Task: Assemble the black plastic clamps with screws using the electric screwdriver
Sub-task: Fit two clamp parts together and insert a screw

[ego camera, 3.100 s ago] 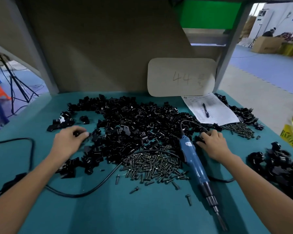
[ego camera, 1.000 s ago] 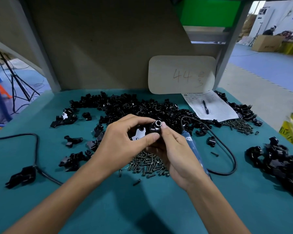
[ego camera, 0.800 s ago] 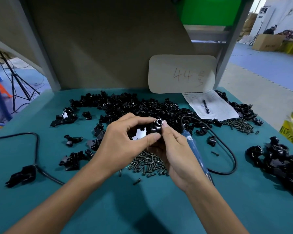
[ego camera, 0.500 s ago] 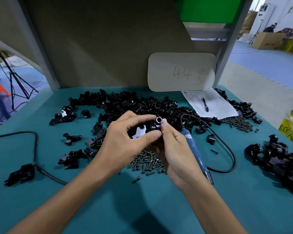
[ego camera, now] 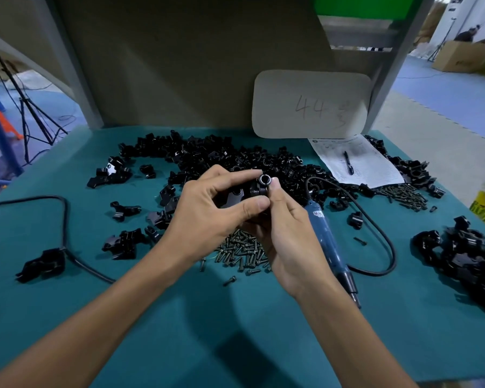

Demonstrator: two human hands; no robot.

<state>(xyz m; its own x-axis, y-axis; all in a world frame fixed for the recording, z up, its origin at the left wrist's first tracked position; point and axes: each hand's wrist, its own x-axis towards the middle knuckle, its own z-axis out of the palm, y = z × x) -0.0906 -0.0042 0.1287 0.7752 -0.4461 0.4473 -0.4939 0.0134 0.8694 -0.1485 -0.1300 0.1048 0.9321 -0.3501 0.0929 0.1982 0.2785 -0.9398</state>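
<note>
**Teal worktop [ego camera: 235, 331] with one black plastic clamp [ego camera: 256, 187] held in both hands**

The left hand [ego camera: 207, 217] has its fingers curled round the clamp's flat end, with thumb and forefinger closed over it. The right hand [ego camera: 289, 236] grips from the other side. Its thumb tip presses beside the ring-shaped end, which faces up, and its other fingers are curled beneath the part. The clamp is raised above the worktop, over the far edge of the screw pile [ego camera: 241, 252].

The blue-bodied electric screwdriver [ego camera: 329, 245] lies on the worktop just right of the right hand, bit pointing toward the viewer. Its black cable [ego camera: 381, 219] loops out to the right.

A large heap of loose clamps [ego camera: 230, 158] spreads behind the hands, and a second heap [ego camera: 473, 261] lies at the right edge. At the back right, a printed sheet [ego camera: 373, 169] carries a pen [ego camera: 348, 163], beside a second scatter of screws [ego camera: 403, 193]. A pale card [ego camera: 311, 105] marked "44" leans against the rear panel.
</note>
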